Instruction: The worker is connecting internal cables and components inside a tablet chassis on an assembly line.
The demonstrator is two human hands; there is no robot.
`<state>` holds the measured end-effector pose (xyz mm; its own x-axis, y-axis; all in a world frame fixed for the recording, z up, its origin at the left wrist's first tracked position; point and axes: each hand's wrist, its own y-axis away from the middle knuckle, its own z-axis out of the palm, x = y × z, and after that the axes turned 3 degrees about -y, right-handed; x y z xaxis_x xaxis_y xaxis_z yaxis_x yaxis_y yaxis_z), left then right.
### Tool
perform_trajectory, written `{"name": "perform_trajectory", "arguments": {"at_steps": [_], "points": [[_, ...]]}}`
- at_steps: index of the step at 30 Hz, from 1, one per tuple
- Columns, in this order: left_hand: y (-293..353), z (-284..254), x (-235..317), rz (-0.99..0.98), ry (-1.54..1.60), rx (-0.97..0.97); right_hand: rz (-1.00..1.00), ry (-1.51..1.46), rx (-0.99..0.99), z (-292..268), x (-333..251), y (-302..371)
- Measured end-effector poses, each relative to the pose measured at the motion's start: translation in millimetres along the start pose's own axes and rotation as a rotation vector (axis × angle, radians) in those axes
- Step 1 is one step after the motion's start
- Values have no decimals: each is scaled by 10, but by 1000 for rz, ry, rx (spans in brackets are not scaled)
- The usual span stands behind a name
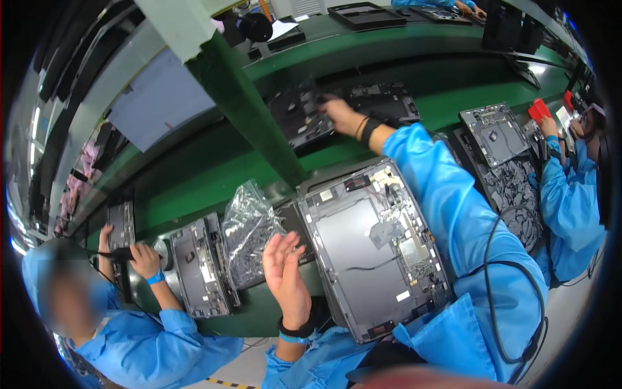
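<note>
An opened laptop chassis [340, 223], with a bare grey panel, a circuit board and a loose dark cable, lies tilted right in front of me. Beside its left edge my left hand [287, 280] is raised, palm turned up, fingers loosely spread and nothing in them. My right arm stretches across to the far side. There my right hand [340, 115] is closed at a dark laptop chassis [304, 123] on the green belt. Between its fingers is something dark and blurred that I cannot make out.
A clear plastic bag [249, 227] of dark parts lies left of the chassis. A green post [243, 107] rises before the belt. Co-workers in blue sit on both sides, with more chassis [194, 266] on the left and a tray of black pieces [515, 194] on the right.
</note>
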<state>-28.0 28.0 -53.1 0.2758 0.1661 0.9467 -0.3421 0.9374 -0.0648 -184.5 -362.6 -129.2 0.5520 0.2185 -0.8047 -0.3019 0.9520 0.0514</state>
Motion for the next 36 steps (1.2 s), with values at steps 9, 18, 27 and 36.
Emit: {"name": "perform_trajectory", "arguments": {"at_steps": [9,18,27,36], "points": [[6,-135,-19,13,-40,81,-276,844,-2,-93,-406,42],[-33,-173,-11,-1,-21,19,124,1634,538,-1689,-1232,775],[-262,227,829,-58,97,-399,160,200,271,-1566,-1522,1000],[-705,1054,742,-476,168,-564,-369,-85,195,465,-1716,3043]]}}
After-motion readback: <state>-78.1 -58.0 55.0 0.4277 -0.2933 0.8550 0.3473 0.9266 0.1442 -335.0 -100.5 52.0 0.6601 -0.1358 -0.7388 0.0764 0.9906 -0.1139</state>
